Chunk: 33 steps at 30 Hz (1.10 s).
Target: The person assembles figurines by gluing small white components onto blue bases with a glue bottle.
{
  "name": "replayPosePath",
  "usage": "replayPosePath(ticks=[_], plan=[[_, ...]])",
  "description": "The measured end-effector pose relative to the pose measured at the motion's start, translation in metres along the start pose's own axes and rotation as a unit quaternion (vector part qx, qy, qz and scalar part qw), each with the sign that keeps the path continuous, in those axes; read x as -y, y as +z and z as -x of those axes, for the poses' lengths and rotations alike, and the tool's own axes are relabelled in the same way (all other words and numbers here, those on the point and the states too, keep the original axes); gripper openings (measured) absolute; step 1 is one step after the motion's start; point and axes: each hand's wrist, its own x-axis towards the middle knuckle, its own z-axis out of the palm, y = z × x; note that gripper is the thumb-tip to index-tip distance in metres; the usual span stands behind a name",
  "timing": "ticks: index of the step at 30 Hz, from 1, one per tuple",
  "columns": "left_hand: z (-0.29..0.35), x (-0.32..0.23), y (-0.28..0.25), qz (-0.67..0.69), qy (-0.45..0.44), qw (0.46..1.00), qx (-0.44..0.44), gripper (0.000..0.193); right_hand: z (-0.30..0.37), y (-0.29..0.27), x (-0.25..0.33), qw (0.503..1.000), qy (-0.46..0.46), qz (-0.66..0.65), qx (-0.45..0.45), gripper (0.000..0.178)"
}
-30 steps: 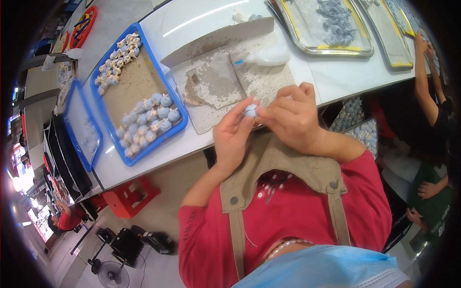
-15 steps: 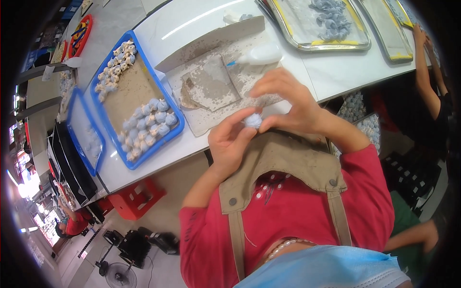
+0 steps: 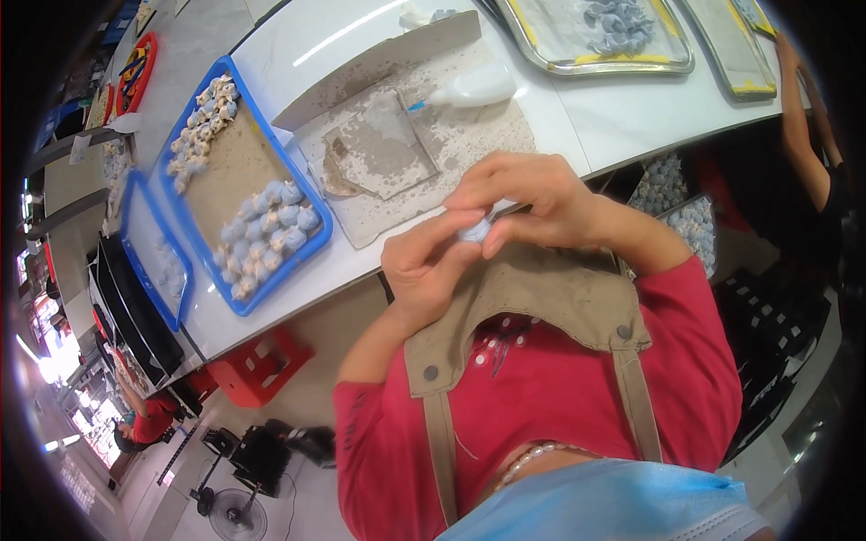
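Between my two hands is a small, pale blue, ruffled piece [image 3: 474, 231], partly covered by fingers. My left hand [image 3: 420, 272] pinches it from the left with thumb and fingers. From the other side, my right hand [image 3: 537, 200] bends its fingers over the top, with its thumb against the piece. Both hands are just above the table's near edge, in front of my tan apron. To the left, a blue-rimmed tray [image 3: 287, 150] holds several round blue pieces [image 3: 271, 225] near its close end and cream-and-blue ones [image 3: 200, 135] near its far end.
Beyond my hands lies a stained cardboard sheet [image 3: 419, 194] with a raised flap; a white squeeze bottle [image 3: 478, 86] with a blue tip rests on it. Metal trays [image 3: 622, 67] stand far right, near another person's arm [image 3: 798, 117]. A red stool [image 3: 262, 365] is below the table.
My right hand's fingers were spread above the piece; they have come down and closed in on it. My left hand keeps its pinch. The whole view has shifted slightly.
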Motion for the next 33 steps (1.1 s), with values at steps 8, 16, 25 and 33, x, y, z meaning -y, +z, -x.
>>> replayPosePath(ticks=[8,16,25,33], plan=[[0.001,-0.005,-0.007,-0.065,-0.075,0.995,0.023,0.023,-0.003,0.001,0.0,0.997,-0.043,0.059,-0.013,0.038],[-0.006,-0.034,-0.076,-0.294,-0.007,0.949,-0.113,0.028,-0.02,0.016,0.001,0.998,0.019,0.045,0.029,0.052],[-0.028,-0.044,-0.263,-0.614,-0.145,0.719,-0.29,0.03,-0.017,0.003,0.007,0.998,0.041,0.029,-0.043,0.029],[-0.092,-0.03,-0.294,-0.748,0.056,0.626,-0.211,0.026,-0.043,-0.013,-0.01,0.921,-0.008,0.331,-0.206,0.011]])
